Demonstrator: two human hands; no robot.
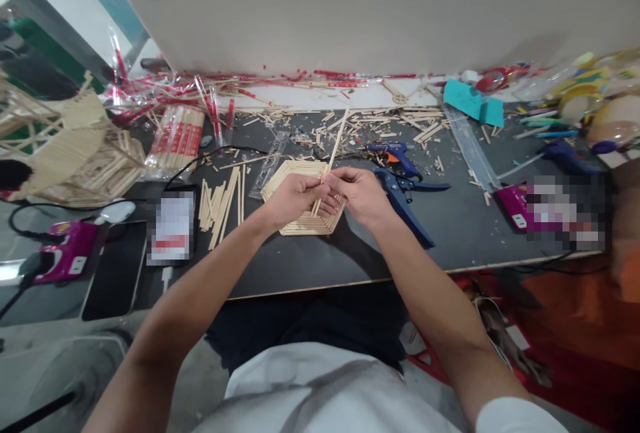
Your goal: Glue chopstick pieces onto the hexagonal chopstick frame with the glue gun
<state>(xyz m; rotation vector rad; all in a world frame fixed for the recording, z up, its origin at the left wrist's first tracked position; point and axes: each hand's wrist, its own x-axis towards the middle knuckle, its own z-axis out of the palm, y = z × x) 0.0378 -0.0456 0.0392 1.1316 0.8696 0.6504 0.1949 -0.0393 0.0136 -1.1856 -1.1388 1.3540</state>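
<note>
Both my hands meet over a hexagonal panel of wooden sticks (305,227) lying near the front of the dark table. My left hand (293,201) pinches a thin wooden stick (339,141), with its fingertips close together. Around the same stick, the fingers of my right hand (364,196) are closed as well. The stick slants upward, away from me, and its lower end shows between the hands. Just right of my right hand lies a blue hand cutter (407,209). Several loose cut sticks (223,205) rest left of the panel.
Behind the cutter is a blue glue gun (400,156). Stick offcuts (370,119) litter the back. Wrapped chopsticks (175,139), two phones (114,269) and a purple power strip (70,249) are at left. A stick-built model (75,146) stands far left; a teal paper (470,103) lies right.
</note>
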